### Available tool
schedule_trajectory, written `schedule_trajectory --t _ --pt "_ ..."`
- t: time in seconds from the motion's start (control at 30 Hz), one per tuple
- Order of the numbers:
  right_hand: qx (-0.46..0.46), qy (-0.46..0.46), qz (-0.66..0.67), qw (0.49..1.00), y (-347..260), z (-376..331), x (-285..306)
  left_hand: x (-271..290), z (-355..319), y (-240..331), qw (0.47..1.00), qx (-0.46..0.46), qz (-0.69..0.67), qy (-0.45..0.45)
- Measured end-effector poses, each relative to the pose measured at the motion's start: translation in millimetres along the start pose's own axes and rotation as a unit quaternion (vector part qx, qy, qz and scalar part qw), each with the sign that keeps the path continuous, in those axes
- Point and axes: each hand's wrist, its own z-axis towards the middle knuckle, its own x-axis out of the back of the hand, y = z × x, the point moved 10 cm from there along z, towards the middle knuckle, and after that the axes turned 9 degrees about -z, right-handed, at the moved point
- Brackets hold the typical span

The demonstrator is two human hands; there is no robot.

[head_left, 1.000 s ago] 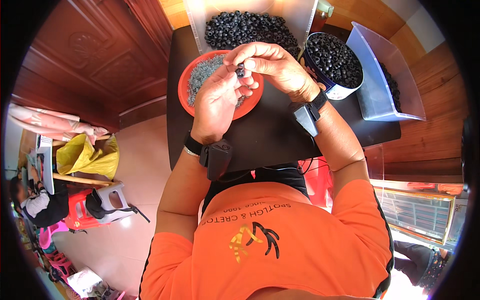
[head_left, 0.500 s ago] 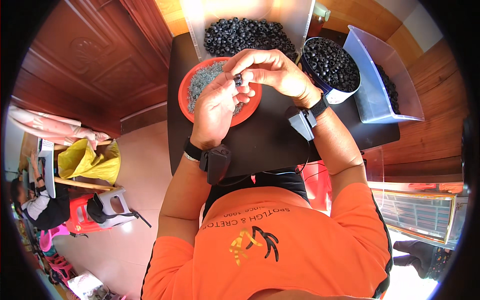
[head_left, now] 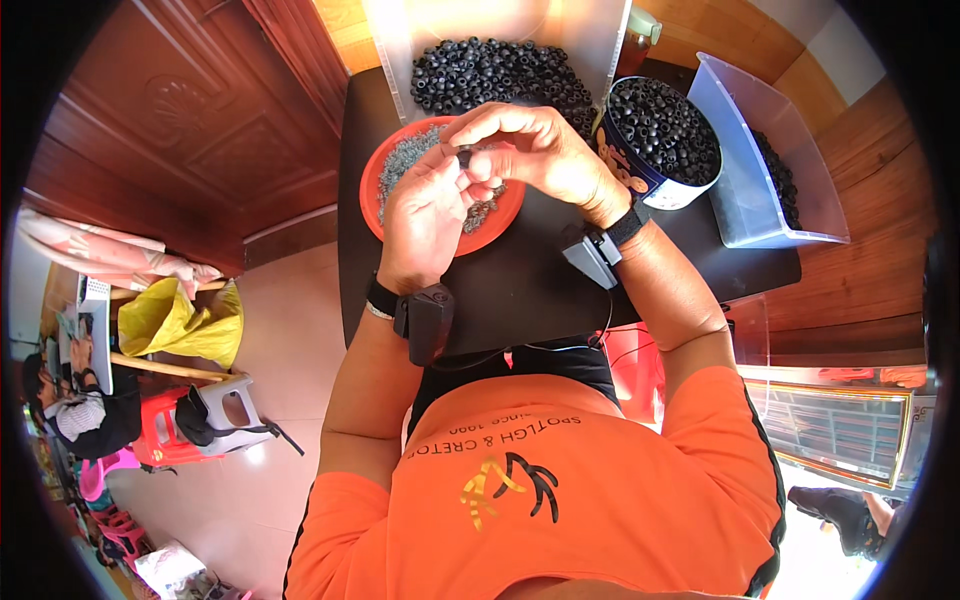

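Note:
Over a red-orange basin (head_left: 371,195), both hands meet at a small black ring-like piece (head_left: 464,158). My left hand (head_left: 425,215), palm up, has its thumb and fingertips closed around the piece. From the right, my right hand (head_left: 555,160) reaches across with thumb and forefinger pinched at the same piece, partly covering it. Many small, pale, translucent grey-blue bits (head_left: 402,158) fill the basin beneath. Behind the hands, a clear plastic box (head_left: 388,50) holds a heap of black round pieces (head_left: 480,75) of similar look.
A round tub (head_left: 684,193) full of black pieces stands on the dark table (head_left: 500,305), beside a bluish translucent bin (head_left: 740,190) with more. A bottle (head_left: 640,40) stands behind the tub. At left are a yellow sack (head_left: 185,325), stools (head_left: 175,430) and another person (head_left: 75,405).
Both hands have shifted slightly left with the black piece, which is now more covered by the fingers. My right wrist has turned a little. The other person at left has moved slightly.

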Motion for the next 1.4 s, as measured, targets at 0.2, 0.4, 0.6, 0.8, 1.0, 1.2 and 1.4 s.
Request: schedule_trajectory --t 0.2,0.4,0.6,0.8,1.0,1.2,1.4 --pt "0.099 0.085 -0.142 0.981 -16 -1 -1 1 1 5 1.0 -0.019 0.0 0.0" --pt "0.184 0.093 -0.377 0.903 -41 -6 -11 8 2 6 0.999 -0.021 -0.02 0.015" --pt "0.231 0.111 -0.424 0.869 -43 -10 -16 1 1 5 0.999 -0.016 -0.037 -0.007" --pt "0.251 0.137 -0.462 0.84 -47 -14 -21 0 1 3 0.999 -0.01 -0.033 -0.008" --pt "0.235 0.186 -0.503 0.811 -64 -15 -4 20 2 -2 0.998 0.008 -0.029 0.05" --pt "0.191 0.419 -0.647 0.608 -174 -53 71 36 -5 4 0.992 0.022 0.01 0.127" --pt "-0.014 0.511 -0.784 0.352 -204 -142 183 29 0 -2 0.991 0.035 -0.003 0.129"
